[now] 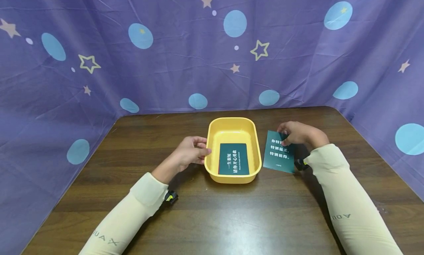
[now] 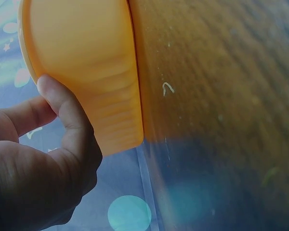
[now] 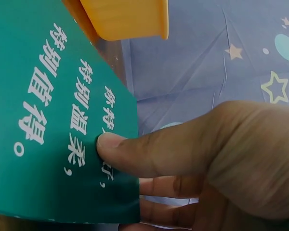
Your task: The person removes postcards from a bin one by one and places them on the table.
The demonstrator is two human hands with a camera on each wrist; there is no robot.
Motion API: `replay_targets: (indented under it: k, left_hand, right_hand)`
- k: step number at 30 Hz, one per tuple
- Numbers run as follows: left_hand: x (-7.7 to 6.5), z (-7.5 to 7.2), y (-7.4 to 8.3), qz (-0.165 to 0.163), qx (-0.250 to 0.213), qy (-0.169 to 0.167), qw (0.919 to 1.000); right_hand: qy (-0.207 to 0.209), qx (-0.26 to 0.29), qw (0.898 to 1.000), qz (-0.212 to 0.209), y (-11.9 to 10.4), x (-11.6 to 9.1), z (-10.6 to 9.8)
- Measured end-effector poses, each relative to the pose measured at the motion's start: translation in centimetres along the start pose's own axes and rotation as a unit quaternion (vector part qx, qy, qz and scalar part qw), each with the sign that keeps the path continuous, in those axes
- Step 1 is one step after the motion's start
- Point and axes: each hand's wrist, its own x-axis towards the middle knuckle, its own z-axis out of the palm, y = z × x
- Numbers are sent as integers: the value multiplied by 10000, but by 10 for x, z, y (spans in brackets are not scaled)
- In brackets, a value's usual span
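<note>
Green rectangular card (image 1: 277, 155) is pinched by right grip (image 1: 299, 133), rounded tray (image 1: 232, 179) by left grip (image 1: 189, 152).

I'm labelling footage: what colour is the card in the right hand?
The card is teal-green with white lettering, clearest in the right wrist view.

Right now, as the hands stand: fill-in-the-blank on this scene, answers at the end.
1. Of the left hand and the right hand, only the ____ one touches the tray.
2. The right hand's ____ lies on the printed face of the held card.
3. The second card lies in the ____.
4. Both cards carry ____ print on green.

Missing words: left; thumb; tray; white.
</note>
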Motion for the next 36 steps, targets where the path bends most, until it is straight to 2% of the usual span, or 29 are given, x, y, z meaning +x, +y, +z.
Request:
replay_targets:
  k: [5,16,23,36]
  left_hand:
    - [0,0,0,16,-14,-23,10000]
    - [0,-1,0,32,-40,-57,10000]
    - [-1,-1,1,7,-10,-45,10000]
    - [1,-1,0,15,2,-52,10000]
  right_hand:
    - [-70,47,9999,82,-3,0,2]
    - [-154,-304,9993,117,-2,4,6]
    - [-148,-289,9992,240,-2,7,8]
    - [-156,-231,9996,97,0,6,7]
